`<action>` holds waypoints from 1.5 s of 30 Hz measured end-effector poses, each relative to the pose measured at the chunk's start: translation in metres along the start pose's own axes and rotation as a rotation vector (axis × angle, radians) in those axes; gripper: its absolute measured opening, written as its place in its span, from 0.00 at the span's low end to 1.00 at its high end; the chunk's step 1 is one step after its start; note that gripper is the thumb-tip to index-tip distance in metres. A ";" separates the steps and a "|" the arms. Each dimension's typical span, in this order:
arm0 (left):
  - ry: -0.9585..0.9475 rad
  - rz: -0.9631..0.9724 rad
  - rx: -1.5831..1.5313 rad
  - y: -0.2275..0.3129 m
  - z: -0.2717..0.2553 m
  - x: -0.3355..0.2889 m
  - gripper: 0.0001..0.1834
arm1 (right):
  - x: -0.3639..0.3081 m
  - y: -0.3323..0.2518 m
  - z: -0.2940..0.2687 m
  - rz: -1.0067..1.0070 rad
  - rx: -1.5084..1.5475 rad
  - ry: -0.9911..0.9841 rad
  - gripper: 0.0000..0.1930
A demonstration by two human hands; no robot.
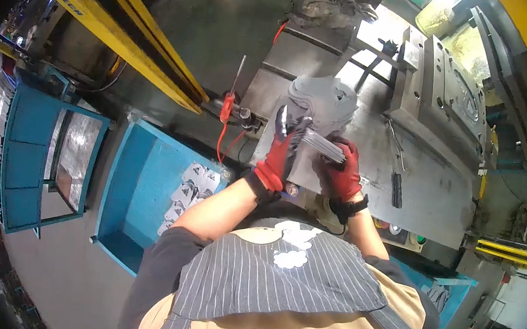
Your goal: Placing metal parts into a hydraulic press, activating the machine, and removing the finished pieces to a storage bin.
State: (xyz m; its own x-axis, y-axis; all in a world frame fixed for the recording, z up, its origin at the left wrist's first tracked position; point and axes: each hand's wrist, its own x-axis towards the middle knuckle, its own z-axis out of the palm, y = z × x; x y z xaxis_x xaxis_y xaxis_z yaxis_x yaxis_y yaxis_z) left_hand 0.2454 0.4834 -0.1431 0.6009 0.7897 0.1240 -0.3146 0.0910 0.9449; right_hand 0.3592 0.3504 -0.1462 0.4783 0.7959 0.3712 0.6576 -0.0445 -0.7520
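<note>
Between my two hands is a stack of thin grey metal sheets (pixel 323 146), its layered edges facing up. My left hand (pixel 280 153), in a red and dark work glove, closes on the stack's left end. On the right end, my right hand (pixel 343 170), gloved the same way, wraps its fingers round the sheets. Just beyond lies a pile of flat grey metal pieces (pixel 323 100) with curved outlines, resting on the steel press table (pixel 420 212). The palms and some fingertips are hidden by the stack and gloves.
A steel die block (pixel 445 81) stands at the right back. Tongs with a dark handle (pixel 397 189) lie on the table. To the left, a blue bin (pixel 139 170) holds cut metal pieces (pixel 190 192). Yellow guard posts (pixel 122 38) rise at the left; a blue cart (pixel 31 151) stands farther left.
</note>
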 end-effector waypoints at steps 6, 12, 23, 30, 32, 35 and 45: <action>0.105 -0.121 -0.007 -0.003 0.003 0.022 0.14 | -0.014 0.017 0.025 0.473 0.544 0.079 0.23; 0.168 -0.118 -0.009 0.011 -0.015 0.000 0.15 | -0.006 -0.003 0.010 0.142 0.038 0.010 0.20; 0.561 -0.608 -0.745 0.029 -0.209 -0.176 0.20 | -0.022 -0.147 0.141 0.072 -0.275 -0.806 0.28; 1.019 -0.311 -1.148 -0.100 -0.333 -0.333 0.25 | -0.099 -0.099 0.357 -0.080 -0.179 -1.169 0.27; 1.224 -0.276 -0.683 -0.133 -0.361 -0.382 0.27 | -0.116 -0.068 0.414 0.003 -0.190 -1.248 0.28; 1.492 -0.330 -0.245 -0.208 -0.390 -0.505 0.35 | -0.124 -0.061 0.494 0.292 -0.187 -1.363 0.29; 1.817 -1.370 -0.093 -0.252 -0.270 -0.790 0.40 | -0.183 0.098 0.721 -0.243 -0.637 -1.413 0.32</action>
State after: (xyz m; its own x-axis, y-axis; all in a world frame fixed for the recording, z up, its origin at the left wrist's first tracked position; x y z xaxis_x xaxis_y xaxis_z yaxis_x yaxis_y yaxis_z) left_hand -0.3488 0.0007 -0.5612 -0.6438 -0.2132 -0.7348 -0.4875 0.8546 0.1792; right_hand -0.0833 0.6354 -0.6803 -0.3426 0.7050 -0.6210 0.9377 0.2163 -0.2718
